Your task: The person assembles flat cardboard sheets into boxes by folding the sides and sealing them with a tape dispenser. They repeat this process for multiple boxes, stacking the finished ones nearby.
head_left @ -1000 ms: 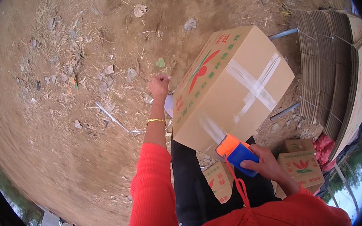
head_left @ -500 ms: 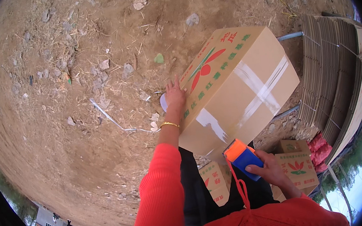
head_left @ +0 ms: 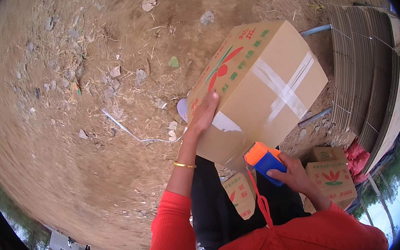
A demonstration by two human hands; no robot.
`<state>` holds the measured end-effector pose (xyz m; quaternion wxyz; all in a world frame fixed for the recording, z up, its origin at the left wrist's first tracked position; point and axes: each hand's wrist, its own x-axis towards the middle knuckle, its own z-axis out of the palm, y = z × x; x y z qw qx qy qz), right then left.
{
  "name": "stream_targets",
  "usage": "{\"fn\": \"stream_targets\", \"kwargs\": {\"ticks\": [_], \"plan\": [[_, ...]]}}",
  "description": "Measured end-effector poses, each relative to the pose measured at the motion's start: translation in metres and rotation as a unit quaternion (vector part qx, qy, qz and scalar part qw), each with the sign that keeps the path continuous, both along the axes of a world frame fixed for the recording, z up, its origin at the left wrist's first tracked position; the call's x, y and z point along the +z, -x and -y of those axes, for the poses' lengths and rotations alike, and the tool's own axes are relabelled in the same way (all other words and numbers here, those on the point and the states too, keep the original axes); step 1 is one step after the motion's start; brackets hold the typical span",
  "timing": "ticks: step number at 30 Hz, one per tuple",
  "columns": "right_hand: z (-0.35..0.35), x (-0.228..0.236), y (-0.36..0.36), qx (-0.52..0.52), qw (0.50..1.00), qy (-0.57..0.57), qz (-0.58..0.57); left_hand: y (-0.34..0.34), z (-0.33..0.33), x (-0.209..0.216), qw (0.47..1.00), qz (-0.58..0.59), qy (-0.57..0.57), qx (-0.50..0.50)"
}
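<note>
while the right hand [head_left: 291, 170] grasps a blue-and-orange tape dispenser [head_left: 265, 161] by the cardboard box's [head_left: 252, 100] near edge, the left hand [head_left: 203, 113] lies over the printed face's edge; its fingers are partly hidden, so whether it grips cannot be told. the box stands just before the person's legs [head_left: 207, 198]. its walls look stiff yet dentable, the tape strips [head_left: 280, 88] probably slick; weight is unclear. opposite edges seem the surest hold.
</note>
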<state>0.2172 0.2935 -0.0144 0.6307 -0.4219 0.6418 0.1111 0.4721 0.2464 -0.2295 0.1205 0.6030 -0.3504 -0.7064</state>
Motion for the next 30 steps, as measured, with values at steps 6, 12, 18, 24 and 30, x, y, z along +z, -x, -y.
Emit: {"fn": "stream_targets", "kwargs": {"ticks": [6,12,18,24,30], "plan": [[-0.009,-0.02,-0.006,0.015,0.998,0.062,-0.021,0.026,-0.007,0.054,0.937,0.288,0.194,-0.043],[-0.04,-0.03,0.022,-0.107,0.989,0.099,0.03,0.031,0.002,0.045,0.894,0.394,0.196,-0.084],[-0.108,-0.05,0.098,-0.075,0.991,0.109,-0.004,0.028,0.006,0.043,0.88,0.434,0.177,-0.076],[-0.148,-0.118,0.163,-0.055,0.991,0.106,0.064,0.017,-0.001,0.031,0.835,0.5,0.203,-0.107],[-0.146,-0.213,0.163,-0.039,0.957,0.207,0.2,0.01,-0.002,0.027,0.85,0.456,0.258,-0.053]]}}
